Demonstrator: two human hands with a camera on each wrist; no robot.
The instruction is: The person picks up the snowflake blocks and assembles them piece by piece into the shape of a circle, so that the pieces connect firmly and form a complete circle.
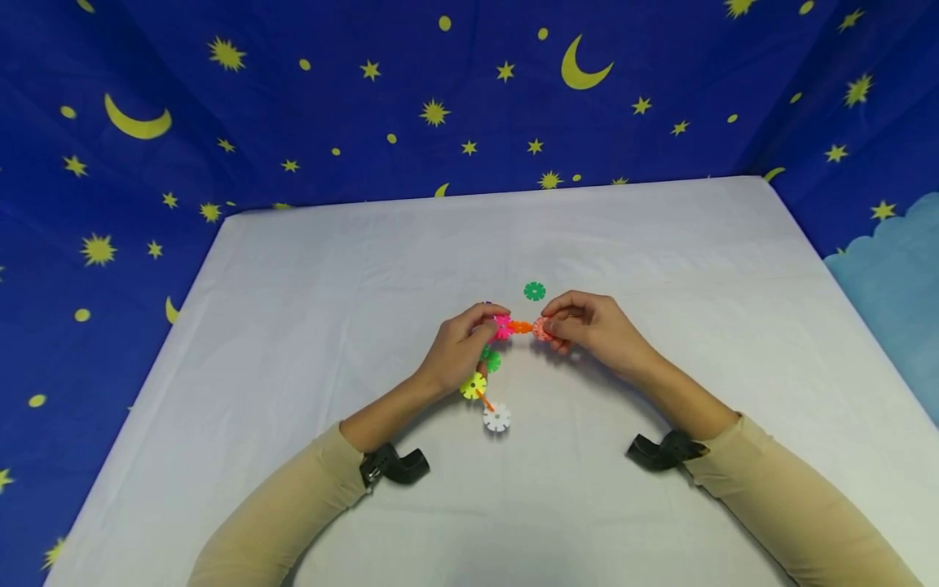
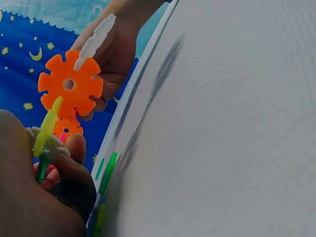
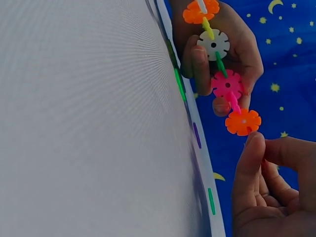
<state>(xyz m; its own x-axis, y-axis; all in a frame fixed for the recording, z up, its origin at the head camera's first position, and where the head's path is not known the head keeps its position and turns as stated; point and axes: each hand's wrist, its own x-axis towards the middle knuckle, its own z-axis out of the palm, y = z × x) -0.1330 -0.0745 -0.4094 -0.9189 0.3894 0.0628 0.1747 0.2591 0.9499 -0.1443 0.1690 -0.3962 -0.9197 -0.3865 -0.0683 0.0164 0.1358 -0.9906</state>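
A chain of slotted plastic snowflake discs runs through my left hand [image 1: 456, 349], which grips it near the pink disc [image 1: 502, 327]. Past that, an orange disc [image 3: 243, 122] is slotted to the pink one. My right hand [image 1: 597, 333] pinches a salmon disc [image 1: 541, 328] between thumb and fingers, its edge right at the orange disc; the fingers hide much of it. From the left hand's near side hang a yellow disc [image 1: 473, 386], another orange disc [image 2: 70, 84] and a white disc [image 1: 496, 417]. A second whitish disc [image 3: 213, 45] sits mid-chain.
On the white-covered table [image 1: 660, 244], a loose green disc [image 1: 535, 291] lies beyond the hands. A lighter green disc [image 1: 494, 361] and a purple disc [image 3: 197, 136] lie near the left hand. Blue star-patterned cloth [image 1: 469, 90] hangs around the table. Black mounts [image 1: 396, 465] sit on both wrists.
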